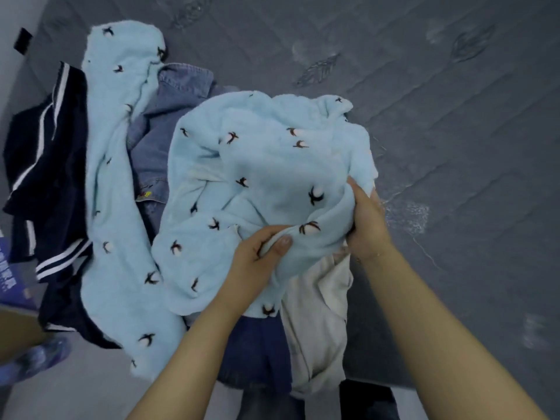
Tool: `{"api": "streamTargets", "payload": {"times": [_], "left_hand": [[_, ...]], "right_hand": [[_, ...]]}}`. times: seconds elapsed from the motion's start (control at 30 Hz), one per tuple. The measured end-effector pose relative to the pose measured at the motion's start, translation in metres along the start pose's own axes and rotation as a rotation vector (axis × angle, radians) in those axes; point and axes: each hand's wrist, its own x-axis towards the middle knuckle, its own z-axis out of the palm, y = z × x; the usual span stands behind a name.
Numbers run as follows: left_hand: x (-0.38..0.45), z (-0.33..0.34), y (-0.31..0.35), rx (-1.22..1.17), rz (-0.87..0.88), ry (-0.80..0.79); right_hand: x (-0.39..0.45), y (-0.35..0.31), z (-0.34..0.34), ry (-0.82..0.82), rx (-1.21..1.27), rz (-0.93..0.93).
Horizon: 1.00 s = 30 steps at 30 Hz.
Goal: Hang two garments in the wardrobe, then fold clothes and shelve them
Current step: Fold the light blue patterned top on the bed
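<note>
Nearest us, our left hand (257, 256) pinches a fold of the light blue fleece garment (266, 177); our right hand (365, 219) grips its bunched edge, fingers curled. It lies atop a clothes pile on the grey mattress (439, 116). The purple box (12, 274) at left carries print too blurred to read.

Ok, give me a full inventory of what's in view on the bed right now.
fleece top: one, light blue with dark bird motifs, centre, bunched in both hands
fleece bottoms: one, same blue print, stretched out to the left
denim garment: one, blue, under the fleece pieces
striped garment: one, navy with white stripes, far left
cream garment: one, off-white, near edge
mattress: one, grey quilted
left hand: grips fleece top
right hand: grips fleece top
</note>
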Motion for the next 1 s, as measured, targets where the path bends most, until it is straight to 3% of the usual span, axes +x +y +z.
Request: {"api": "streamTargets", "payload": {"times": [0.23,0.37,0.5,0.6,0.7,0.77,0.87,0.93,1.0], "left_hand": [[-0.039,0.153,0.01,0.218,0.067,-0.221],[-0.04,0.24,-0.002,0.396,-0.023,-0.403],[-0.014,0.284,-0.013,0.459,0.007,-0.182],[0.018,0.289,-0.025,0.65,0.031,0.013],[0.049,0.291,-0.039,0.757,-0.162,0.05],[0.07,0.298,-0.043,0.663,-0.402,0.054],[0.1,0.312,-0.037,0.083,-0.749,0.112],[0.12,0.318,-0.033,-0.255,-0.87,0.138],[0.137,0.322,-0.03,-0.337,-0.942,0.145]], "right_hand": [[-0.087,-0.029,-0.183,0.134,-0.191,-0.137],[-0.119,-0.029,-0.287,0.193,-0.244,-0.099],[-0.136,-0.019,-0.364,0.185,-0.442,0.0],[-0.134,-0.011,-0.398,0.108,-0.603,0.143],[-0.115,-0.011,-0.412,0.111,-0.79,0.118],[-0.093,-0.021,-0.412,0.196,-0.908,-0.002],[-0.046,-0.046,-0.399,0.179,-0.902,-0.089],[-0.009,-0.061,-0.381,0.094,-0.86,-0.088],[0.03,-0.072,-0.358,0.05,-0.87,-0.125]]}}
